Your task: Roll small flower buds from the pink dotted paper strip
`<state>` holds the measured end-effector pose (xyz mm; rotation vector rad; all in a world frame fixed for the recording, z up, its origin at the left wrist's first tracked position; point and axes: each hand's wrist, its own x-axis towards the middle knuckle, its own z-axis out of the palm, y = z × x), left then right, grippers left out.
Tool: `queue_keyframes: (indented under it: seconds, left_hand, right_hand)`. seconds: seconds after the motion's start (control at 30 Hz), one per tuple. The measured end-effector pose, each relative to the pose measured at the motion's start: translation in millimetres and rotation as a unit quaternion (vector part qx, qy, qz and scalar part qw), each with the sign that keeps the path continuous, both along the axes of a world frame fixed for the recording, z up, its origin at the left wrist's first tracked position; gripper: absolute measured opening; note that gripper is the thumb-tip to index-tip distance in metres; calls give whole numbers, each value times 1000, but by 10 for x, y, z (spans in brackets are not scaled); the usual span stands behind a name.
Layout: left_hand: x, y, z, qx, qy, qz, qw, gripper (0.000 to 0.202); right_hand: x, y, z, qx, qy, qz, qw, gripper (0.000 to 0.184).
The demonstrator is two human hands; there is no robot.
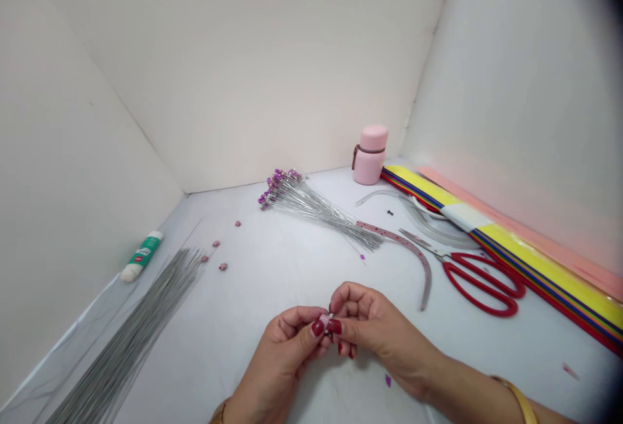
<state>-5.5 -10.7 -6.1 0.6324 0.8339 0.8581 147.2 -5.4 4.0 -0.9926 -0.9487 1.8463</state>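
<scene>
My left hand (287,346) and my right hand (365,326) meet low in the middle of the white table (272,281). Both pinch a tiny pink and silver piece (325,319) between thumbs and forefingers; the nails are dark red. Beyond the hands lies a bundle of thin silver wires tipped with purple beads (311,203). A curved strip of pink dotted ribbon (409,252) lies to the right of that bundle. Three small pink rolled pieces (222,267) are scattered on the table to the left.
Red-handled scissors (479,278) lie at right beside a stack of coloured paper strips (535,261). A pink bottle (370,154) stands at the back. A long bundle of plain wires (131,339) and a glue stick (141,256) lie at left. White walls enclose the table.
</scene>
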Motion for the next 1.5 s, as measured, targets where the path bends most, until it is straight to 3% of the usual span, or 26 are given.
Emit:
queue_keyframes:
  seconds: [0.53,0.97,1.2,1.5]
  left_hand:
    - [16,5,-1,49,39,-18,998,11]
    - [36,13,50,42,22,1,999,10]
    - [38,1,53,59,89,25,994,11]
    - [22,-30,104,102,133,41,985,13]
  right_hand:
    - [3,2,-20,-11,1,-5,1000,33]
    - [20,-4,-29,6,35,25,999,24]
    - [-6,-19,-15,33,-5,-24,999,26]
    - [-7,-21,-30,26,-15,-29,999,25]
